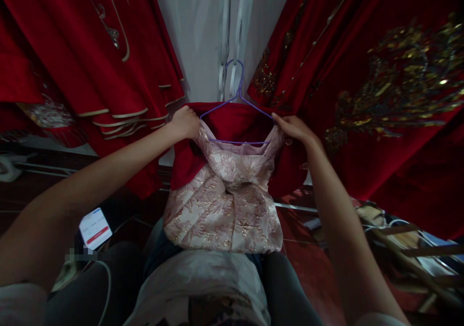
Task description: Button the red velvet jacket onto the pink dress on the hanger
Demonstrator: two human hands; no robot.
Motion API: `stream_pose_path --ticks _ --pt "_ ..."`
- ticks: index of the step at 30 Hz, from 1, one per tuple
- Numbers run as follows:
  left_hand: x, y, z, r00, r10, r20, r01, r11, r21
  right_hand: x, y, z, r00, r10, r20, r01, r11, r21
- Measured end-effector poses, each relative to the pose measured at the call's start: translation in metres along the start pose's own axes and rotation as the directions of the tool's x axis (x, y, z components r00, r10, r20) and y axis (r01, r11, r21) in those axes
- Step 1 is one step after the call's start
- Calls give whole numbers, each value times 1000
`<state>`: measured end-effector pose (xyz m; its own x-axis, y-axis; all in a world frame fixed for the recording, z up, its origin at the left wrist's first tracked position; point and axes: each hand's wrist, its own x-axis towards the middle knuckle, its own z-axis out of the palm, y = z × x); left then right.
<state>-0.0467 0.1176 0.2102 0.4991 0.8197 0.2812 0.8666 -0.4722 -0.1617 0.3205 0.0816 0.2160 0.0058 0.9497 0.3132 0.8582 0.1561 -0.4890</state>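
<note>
A pale pink brocade dress (232,205) with a shiny gold pattern hangs in front of me on a purple hanger (237,96). The hanger's hook is up at the white cabinet handles; whether it is hooked there I cannot tell. My left hand (185,122) is closed on the dress's left shoulder, near that end of the hanger. At the other shoulder, my right hand (292,125) pinches the strap by the hanger's right tip. A red cloth (232,120) shows behind the neckline. The dress's lower part rests near my lap.
Red garments (134,79) with pale trim hang on the left, and red garments with gold sequins (409,84) on the right. White doors (195,31) stand between them. A lit phone (96,229) is at lower left. A wooden frame (406,253) with assorted items sits at lower right.
</note>
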Motion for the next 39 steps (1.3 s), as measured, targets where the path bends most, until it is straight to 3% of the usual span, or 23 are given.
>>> stream_pose_path --ticks 3,5,8,12,15,19,21,22,24,26,29,32,35,39 --pt "-6 -9 -7 991 -9 135 2 999 49 -13 8 -7 995 -96 18 89 969 230" --pt "-10 -17 -7 987 7 158 1 999 -45 -21 13 -4 992 -122 -25 123 938 324" --pt "-16 -25 -3 995 69 73 -56 985 -165 -29 20 6 981 -138 -137 179 916 358" --pt "-24 -26 2 996 88 -19 -89 993 -83 -30 26 17 931 -146 -335 260 909 325" --pt "-31 -23 7 998 23 -54 -22 1000 21 -31 32 21 878 -92 -470 256 919 300" --pt "-46 -26 24 987 -148 -62 156 977 146 -43 53 31 788 83 -610 131 946 298" --pt "-57 -29 34 979 -202 -5 200 965 172 -54 64 39 795 193 -575 39 930 366" --pt "-63 -30 39 974 -221 57 209 963 168 -61 69 44 822 241 -515 -9 911 412" --pt "-74 -29 46 951 -229 207 206 970 127 -77 71 52 903 278 -327 -92 869 485" --pt "-81 -21 48 944 -165 285 159 986 45 -93 64 56 969 211 -127 -122 860 496" --pt "-81 2 42 983 105 153 -85 987 -135 -111 39 53 999 19 27 -29 906 423" --pt "-66 32 34 939 331 -91 -344 911 -229 -116 11 47 993 -120 2 109 912 396" --pt "-43 58 35 887 388 -250 -445 864 -237 -110 -4 45 982 -155 -107 185 896 404" --pt "-26 82 61 866 400 -302 -478 839 -259 -95 10 44 949 -73 -306 199 894 402"
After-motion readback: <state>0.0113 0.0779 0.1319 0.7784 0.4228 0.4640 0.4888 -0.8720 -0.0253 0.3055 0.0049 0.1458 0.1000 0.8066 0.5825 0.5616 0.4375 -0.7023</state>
